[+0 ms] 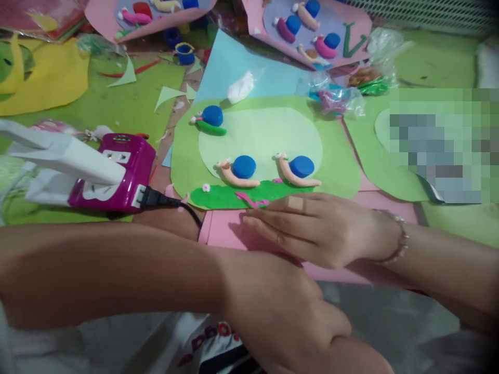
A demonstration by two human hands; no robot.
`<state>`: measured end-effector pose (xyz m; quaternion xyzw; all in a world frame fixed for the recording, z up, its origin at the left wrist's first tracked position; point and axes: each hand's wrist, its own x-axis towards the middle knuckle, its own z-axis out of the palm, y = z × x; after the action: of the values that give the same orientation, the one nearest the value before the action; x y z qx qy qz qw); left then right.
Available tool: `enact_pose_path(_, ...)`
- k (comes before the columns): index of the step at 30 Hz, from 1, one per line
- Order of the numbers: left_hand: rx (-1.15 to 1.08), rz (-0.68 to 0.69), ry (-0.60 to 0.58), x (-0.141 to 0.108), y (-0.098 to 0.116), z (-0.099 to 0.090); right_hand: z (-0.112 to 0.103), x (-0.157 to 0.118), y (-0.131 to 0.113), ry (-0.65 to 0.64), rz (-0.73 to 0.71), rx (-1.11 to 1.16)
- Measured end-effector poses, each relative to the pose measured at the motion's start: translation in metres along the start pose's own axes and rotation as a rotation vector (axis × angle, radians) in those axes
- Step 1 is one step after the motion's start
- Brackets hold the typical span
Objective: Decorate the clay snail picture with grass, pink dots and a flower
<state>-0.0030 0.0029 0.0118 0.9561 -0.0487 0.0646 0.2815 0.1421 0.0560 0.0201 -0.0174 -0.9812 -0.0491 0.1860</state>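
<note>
My right hand (327, 228) reaches in from the right, fingers stretched and close together, tips at the pink clay strips (247, 199) on a green clay band (202, 196). Its thumb is hidden. Nearer to me, my left hand (276, 306) is curled below the table edge; what its fingers hold, if anything, is hidden. On the green card (343, 176), two peach clay snails with blue cap shells (244, 167) (302, 167) stand above the band. A green-bodied snail (211, 128) lies at upper left. One small white-pink flower (206, 187) sits on the band.
A purple power strip (132, 156) with white plugs and a black cord lies left. Light blue paper (230, 67), a white wrapped lump (240, 87) and plastic-bagged clay (335, 98) are behind the card. Two pink cards with more snails (288, 28) (136, 15) lie farther back.
</note>
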Motion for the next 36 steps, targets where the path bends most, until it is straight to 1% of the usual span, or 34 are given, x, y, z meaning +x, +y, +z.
enact_pose_path(3, -0.039, -0.017, -0.063, 0.002, 0.000, -0.001, 0.001, 0.001, -0.001, -0.024, -0.032, 0.003)
enact_pose_path(6, -0.047, -0.020, -0.133, 0.004, 0.001, -0.002, 0.001, 0.003, -0.003, 0.006, -0.043, 0.004)
enact_pose_path(8, -0.049, -0.029, -0.147, 0.004, 0.001, -0.003, 0.000, 0.003, -0.003, 0.022, -0.047, 0.004)
enact_pose_path(9, -0.054, -0.013, -0.145, 0.004, 0.001, -0.003, -0.001, 0.003, -0.003, 0.027, -0.049, -0.001)
enact_pose_path(10, -0.011, -0.004, -0.112, 0.004, 0.001, -0.004, -0.002, 0.002, -0.003, 0.033, -0.050, -0.010)
enact_pose_path(12, 0.024, 0.021, -0.089, 0.003, 0.002, -0.005, -0.003, 0.001, -0.002, 0.034, -0.055, -0.030)
enact_pose_path(15, 0.015, 0.017, -0.123, 0.003, 0.002, -0.006, -0.003, 0.001, -0.001, 0.030, -0.060, -0.032)
enact_pose_path(16, -0.001, 0.021, -0.117, 0.003, 0.001, -0.006, -0.003, 0.002, -0.001, 0.029, -0.059, -0.026)
enact_pose_path(17, 0.007, -0.003, -0.097, 0.003, 0.001, -0.006, -0.003, 0.002, -0.001, 0.021, -0.057, -0.020)
enact_pose_path(22, -0.080, -0.047, -0.155, 0.006, -0.001, -0.008, -0.004, 0.002, 0.000, -0.044, -0.074, -0.030)
enact_pose_path(26, -0.100, -0.088, -0.182, 0.005, 0.001, -0.007, -0.008, 0.001, 0.002, -0.097, -0.124, -0.063)
enact_pose_path(29, -0.026, -0.048, -0.133, 0.003, 0.003, -0.006, -0.011, -0.001, 0.003, -0.137, -0.140, -0.067)
enact_pose_path(32, 0.011, -0.019, -0.089, 0.002, 0.003, -0.006, -0.012, -0.001, 0.004, -0.138, -0.134, -0.065)
enact_pose_path(34, -0.006, -0.026, -0.087, 0.001, 0.002, -0.006, -0.013, -0.001, 0.005, -0.127, -0.138, -0.063)
enact_pose_path(36, -0.002, -0.025, -0.078, 0.001, 0.002, -0.006, -0.013, -0.001, 0.006, -0.084, -0.151, -0.063)
